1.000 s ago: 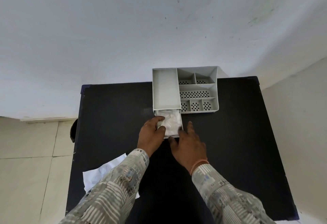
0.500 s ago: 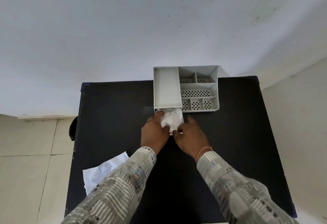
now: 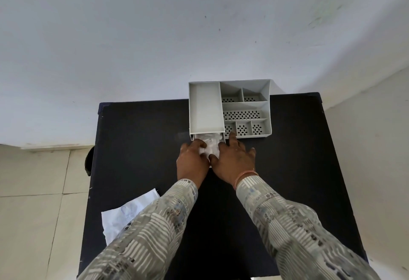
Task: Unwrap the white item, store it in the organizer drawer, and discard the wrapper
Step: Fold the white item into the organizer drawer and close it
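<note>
Two hands press on the white item (image 3: 210, 147) in the pulled-out drawer (image 3: 223, 140) of the grey organizer (image 3: 205, 107); the left hand (image 3: 192, 162) and right hand (image 3: 234, 160) lie flat, fingers loose; the wrapper (image 3: 126, 212) hangs off the table (image 3: 141, 147) edge.

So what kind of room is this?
Probably a plain room at home or in an office. You can see a bare white wall, a tiled floor, and a small black table holding a grey desk organizer.

The organizer (image 3: 243, 107) stands at the table's (image 3: 143, 147) far edge, wrapper (image 3: 124, 215) near-left.
</note>
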Tool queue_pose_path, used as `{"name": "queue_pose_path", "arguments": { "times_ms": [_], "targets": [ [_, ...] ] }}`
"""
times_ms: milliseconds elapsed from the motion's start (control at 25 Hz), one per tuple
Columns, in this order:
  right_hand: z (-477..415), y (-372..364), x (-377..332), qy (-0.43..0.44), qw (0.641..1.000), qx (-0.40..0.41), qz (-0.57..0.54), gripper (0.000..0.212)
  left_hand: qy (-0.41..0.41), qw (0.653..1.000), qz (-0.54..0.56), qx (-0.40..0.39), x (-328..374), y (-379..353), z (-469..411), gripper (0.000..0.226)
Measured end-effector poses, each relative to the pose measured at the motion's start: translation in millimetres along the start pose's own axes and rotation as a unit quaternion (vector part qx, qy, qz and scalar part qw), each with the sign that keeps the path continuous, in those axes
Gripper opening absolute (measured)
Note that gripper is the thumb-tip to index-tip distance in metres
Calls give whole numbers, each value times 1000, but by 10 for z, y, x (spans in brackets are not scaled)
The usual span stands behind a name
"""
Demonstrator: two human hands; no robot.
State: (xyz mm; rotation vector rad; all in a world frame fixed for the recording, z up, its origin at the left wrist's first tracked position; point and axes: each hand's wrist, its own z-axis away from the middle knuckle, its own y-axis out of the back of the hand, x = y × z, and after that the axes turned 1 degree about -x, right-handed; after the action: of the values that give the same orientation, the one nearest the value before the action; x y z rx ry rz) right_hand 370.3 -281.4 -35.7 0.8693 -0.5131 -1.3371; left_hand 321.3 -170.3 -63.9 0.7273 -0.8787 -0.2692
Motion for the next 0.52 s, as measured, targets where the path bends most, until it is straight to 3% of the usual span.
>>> {"name": "queue_pose_path", "arguments": {
  "times_ms": [160, 400, 520],
  "targets": [
    [-10, 45, 6, 6, 999, 40, 5, 63, -6, 1000, -22, 1, -29, -10, -17, 32],
    [-129, -98, 132, 2, 1000, -5, 28, 65, -36, 999, -25, -13, -135, -7, -48, 38],
    [-177, -94, 157, 24, 998, -31, -54, 65, -79, 995, -57, -1, -171, 10, -26, 37]
  ]
}}
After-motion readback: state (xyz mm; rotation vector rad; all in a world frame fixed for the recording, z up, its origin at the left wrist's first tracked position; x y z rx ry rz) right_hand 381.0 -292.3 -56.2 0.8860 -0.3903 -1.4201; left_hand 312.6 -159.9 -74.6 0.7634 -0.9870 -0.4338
